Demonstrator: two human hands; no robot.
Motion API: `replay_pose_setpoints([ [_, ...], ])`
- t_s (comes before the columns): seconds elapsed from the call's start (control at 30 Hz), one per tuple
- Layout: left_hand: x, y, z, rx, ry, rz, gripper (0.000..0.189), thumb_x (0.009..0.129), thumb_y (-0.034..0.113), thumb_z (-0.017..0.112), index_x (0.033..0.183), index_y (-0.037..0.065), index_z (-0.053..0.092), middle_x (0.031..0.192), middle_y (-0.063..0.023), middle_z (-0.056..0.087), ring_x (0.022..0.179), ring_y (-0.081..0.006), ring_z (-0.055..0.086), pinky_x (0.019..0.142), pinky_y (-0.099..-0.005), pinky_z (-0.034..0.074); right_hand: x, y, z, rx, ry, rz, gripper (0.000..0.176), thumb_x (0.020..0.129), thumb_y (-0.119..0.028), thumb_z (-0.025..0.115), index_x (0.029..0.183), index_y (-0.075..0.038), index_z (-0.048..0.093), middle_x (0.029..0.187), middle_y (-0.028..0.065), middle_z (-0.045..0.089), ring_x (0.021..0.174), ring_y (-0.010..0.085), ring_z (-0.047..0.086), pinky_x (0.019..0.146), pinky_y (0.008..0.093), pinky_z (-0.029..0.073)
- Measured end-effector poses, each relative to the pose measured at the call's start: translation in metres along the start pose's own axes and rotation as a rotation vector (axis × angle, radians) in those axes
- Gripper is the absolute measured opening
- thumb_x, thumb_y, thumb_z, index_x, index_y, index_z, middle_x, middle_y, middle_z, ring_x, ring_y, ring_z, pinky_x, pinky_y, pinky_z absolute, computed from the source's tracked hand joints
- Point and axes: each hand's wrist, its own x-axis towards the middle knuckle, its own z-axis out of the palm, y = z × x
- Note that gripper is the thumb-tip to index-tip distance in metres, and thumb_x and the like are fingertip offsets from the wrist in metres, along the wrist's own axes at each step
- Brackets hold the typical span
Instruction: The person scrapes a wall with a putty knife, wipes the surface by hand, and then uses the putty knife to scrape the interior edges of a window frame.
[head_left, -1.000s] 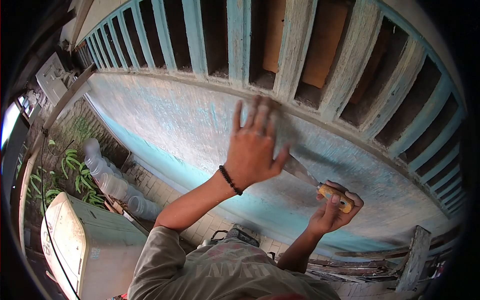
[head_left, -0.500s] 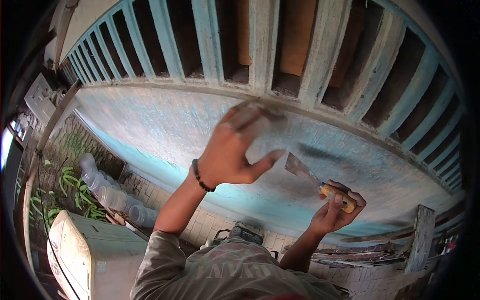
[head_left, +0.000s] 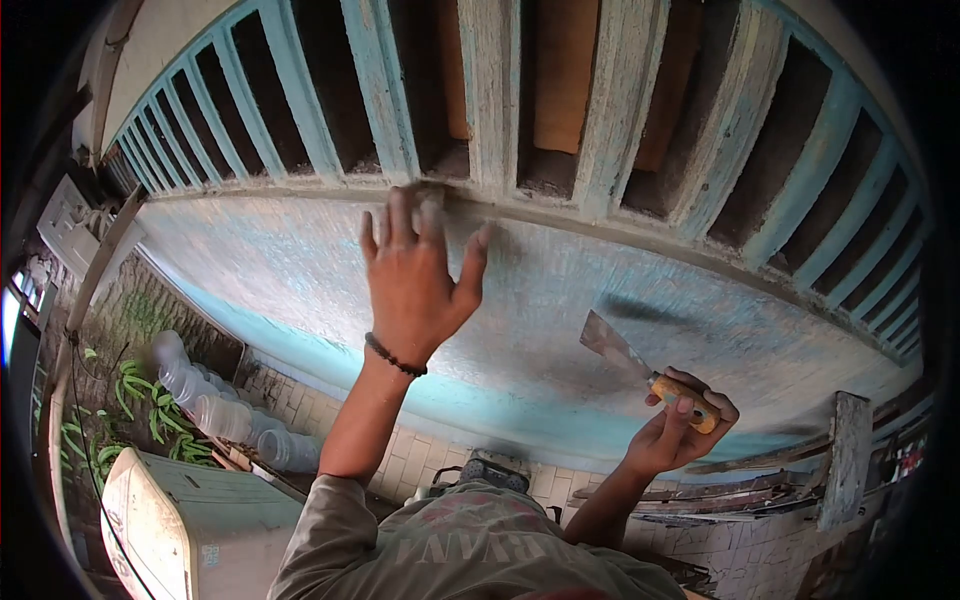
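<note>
My left hand [head_left: 415, 275] reaches up to the top of the wall [head_left: 560, 300], its fingers spread just under the ledge [head_left: 640, 232] below the slats. Nothing is in it, and a dark beaded bracelet [head_left: 393, 357] circles the wrist. In my right hand [head_left: 675, 435] is a paint scraper [head_left: 640, 365], gripped by its yellow wooden handle, its metal blade pointing up and to the left in front of the wall. The wall's paint is worn to patchy grey and pale blue, with a brighter turquoise band [head_left: 510, 405] lower down.
Worn blue slats [head_left: 492, 100] stand in a row above the ledge. Clear plastic containers [head_left: 225, 418] and green plants [head_left: 150, 400] lie at the left, beside a large off-white box [head_left: 215, 510]. Wooden boards [head_left: 845, 460] lean at the right, over a tiled floor [head_left: 400, 450].
My left hand has moved left along the wall, its fingers now pointing up and spread. The scraper stays in my right hand, shifted slightly right and down.
</note>
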Motion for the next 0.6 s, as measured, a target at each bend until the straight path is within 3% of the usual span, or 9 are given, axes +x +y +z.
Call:
replay_pose_setpoints([
  [0.1, -0.008, 0.010, -0.023, -0.365, -0.200, 0.295, 0.050, 0.085, 0.032, 0.077, 0.123, 0.000, 0.071, 0.127, -0.0225, 0.068, 0.125, -0.0410, 0.062, 0.123, -0.0597, 0.031, 0.003, 0.004, 0.004, -0.031, 0.032, -0.033, 0.031, 0.104, -0.019, 0.065, 0.122, -0.005, 0.045, 0.102, 0.0237, 0.073, 0.090, 0.0247, 0.073, 0.056, 0.0277, 0.053],
  [0.13, -0.004, 0.009, -0.032, -0.623, -0.390, 0.394, 0.046, 0.083, 0.027, 0.078, 0.122, 0.002, 0.073, 0.122, -0.0193, 0.072, 0.122, -0.0386, 0.066, 0.120, -0.0566, 0.037, 0.006, 0.004, 0.005, -0.061, 0.053, -0.045, 0.032, 0.105, -0.021, 0.065, 0.122, -0.005, 0.044, 0.103, 0.0240, 0.073, 0.090, 0.0243, 0.073, 0.056, 0.0271, 0.053],
  [0.2, -0.012, 0.012, -0.028, -1.027, -0.383, 0.349, 0.043, 0.081, 0.020, 0.078, 0.120, 0.003, 0.075, 0.119, -0.0181, 0.074, 0.120, -0.0379, 0.068, 0.115, -0.0513, 0.045, 0.017, -0.002, 0.003, -0.117, 0.071, -0.097, 0.033, 0.106, -0.024, 0.065, 0.123, -0.006, 0.044, 0.104, 0.0243, 0.073, 0.089, 0.0239, 0.073, 0.056, 0.0266, 0.054],
  [0.27, -0.008, -0.003, -0.027, -0.794, -0.242, 0.373, 0.043, 0.079, 0.016, 0.079, 0.120, 0.002, 0.075, 0.124, -0.0187, 0.073, 0.122, -0.0394, 0.068, 0.108, -0.0477, 0.051, 0.037, -0.014, 0.001, -0.165, 0.085, -0.187, 0.033, 0.107, -0.026, 0.064, 0.125, -0.009, 0.043, 0.105, 0.0243, 0.073, 0.085, 0.0242, 0.073, 0.056, 0.0265, 0.054],
  [0.4, -0.015, -0.012, -0.005, -0.285, 0.082, -0.057, 0.059, 0.083, 0.027, 0.077, 0.134, 0.000, 0.065, 0.141, -0.0229, 0.061, 0.133, -0.0422, 0.056, 0.113, -0.0529, 0.043, 0.051, -0.033, -0.015, -0.263, 0.106, -0.250, 0.038, 0.109, -0.030, 0.062, 0.128, -0.005, 0.041, 0.108, 0.0232, 0.068, 0.086, 0.0202, 0.072, 0.061, 0.0222, 0.061],
  [0.43, -0.017, -0.010, 0.000, -0.187, 0.057, -0.102, 0.066, 0.083, 0.032, 0.077, 0.138, 0.001, 0.062, 0.144, -0.0236, 0.057, 0.135, -0.0425, 0.055, 0.118, -0.0570, 0.037, 0.050, -0.034, -0.014, -0.286, 0.118, -0.272, 0.039, 0.109, -0.030, 0.061, 0.128, -0.003, 0.041, 0.107, 0.0224, 0.067, 0.086, 0.0196, 0.072, 0.063, 0.0220, 0.063],
  [0.53, -0.025, 0.016, -0.012, -0.185, -0.140, 0.079, 0.062, 0.081, 0.033, 0.078, 0.133, 0.003, 0.065, 0.140, -0.0204, 0.061, 0.137, -0.0420, 0.054, 0.121, -0.0613, 0.031, 0.035, -0.027, -0.011, -0.275, 0.119, -0.239, 0.038, 0.109, -0.031, 0.061, 0.127, -0.004, 0.042, 0.108, 0.0231, 0.068, 0.089, 0.0206, 0.073, 0.062, 0.0215, 0.062],
  [0.57, -0.031, 0.016, -0.015, -0.354, -0.211, 0.210, 0.056, 0.078, 0.035, 0.080, 0.123, 0.004, 0.071, 0.133, -0.0164, 0.066, 0.136, -0.0409, 0.056, 0.121, -0.0655, 0.029, 0.031, -0.026, -0.008, -0.272, 0.127, -0.210, 0.038, 0.108, -0.030, 0.062, 0.127, -0.004, 0.042, 0.108, 0.0232, 0.068, 0.091, 0.0218, 0.073, 0.063, 0.0233, 0.062],
  [0.6, -0.031, 0.015, -0.019, -0.522, -0.267, 0.401, 0.042, 0.080, 0.029, 0.081, 0.114, 0.006, 0.075, 0.124, -0.0122, 0.071, 0.131, -0.0376, 0.061, 0.116, -0.0583, 0.041, 0.027, -0.022, -0.006, -0.256, 0.155, -0.173, 0.038, 0.108, -0.030, 0.063, 0.127, -0.004, 0.042, 0.108, 0.0231, 0.069, 0.091, 0.0222, 0.073, 0.063, 0.0244, 0.062],
])
